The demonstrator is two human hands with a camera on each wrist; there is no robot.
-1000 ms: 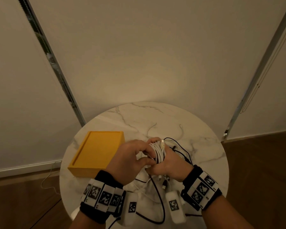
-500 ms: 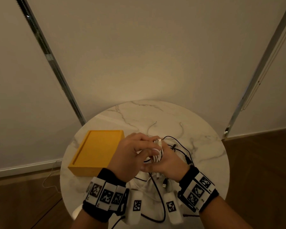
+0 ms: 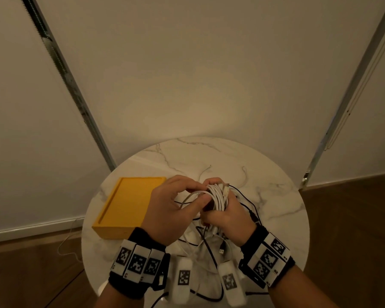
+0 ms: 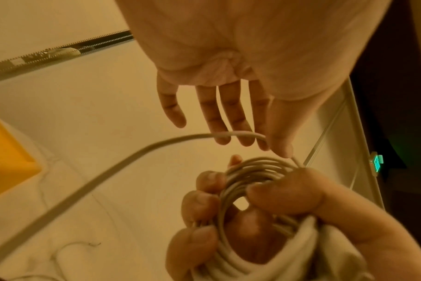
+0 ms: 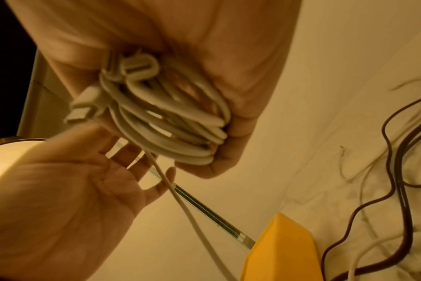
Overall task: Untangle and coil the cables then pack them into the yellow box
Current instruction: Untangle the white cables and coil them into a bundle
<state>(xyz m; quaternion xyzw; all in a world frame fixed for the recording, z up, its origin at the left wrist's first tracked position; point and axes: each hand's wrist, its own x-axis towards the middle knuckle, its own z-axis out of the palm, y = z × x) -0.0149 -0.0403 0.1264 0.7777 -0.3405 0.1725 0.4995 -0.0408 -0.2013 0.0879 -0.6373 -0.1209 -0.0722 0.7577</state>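
Note:
My right hand (image 3: pixel 211 200) grips a coil of white cable (image 3: pixel 219 196) above the middle of the round marble table (image 3: pixel 276 196). Its fingers curl through the coil's loops (image 4: pixel 252 171), and a white plug (image 5: pixel 84 106) sticks out of the coil (image 5: pixel 171 123). My left hand (image 3: pixel 196 193) is just left of the coil and pinches its loose strand (image 4: pixel 108 167) between thumb and forefinger; the other fingers are nearly straight. The strand (image 5: pixel 180 199) trails down to the table. The yellow box (image 3: pixel 127 203) lies at the table's left, with nothing visible in it.
A black cable (image 3: pixel 251 207) loops across the table right of and beneath my hands, tangled with thin white leads (image 5: pixel 358 190). A loose USB plug (image 3: pixel 222 250) lies near my wrists. Two thin white cable ends (image 3: pixel 206 170) lie further back. Walls stand close behind the table.
My left hand has drawn a little to the left off the coil, and a loose white strand now shows between it and the coil. My right hand keeps hold of the coil.

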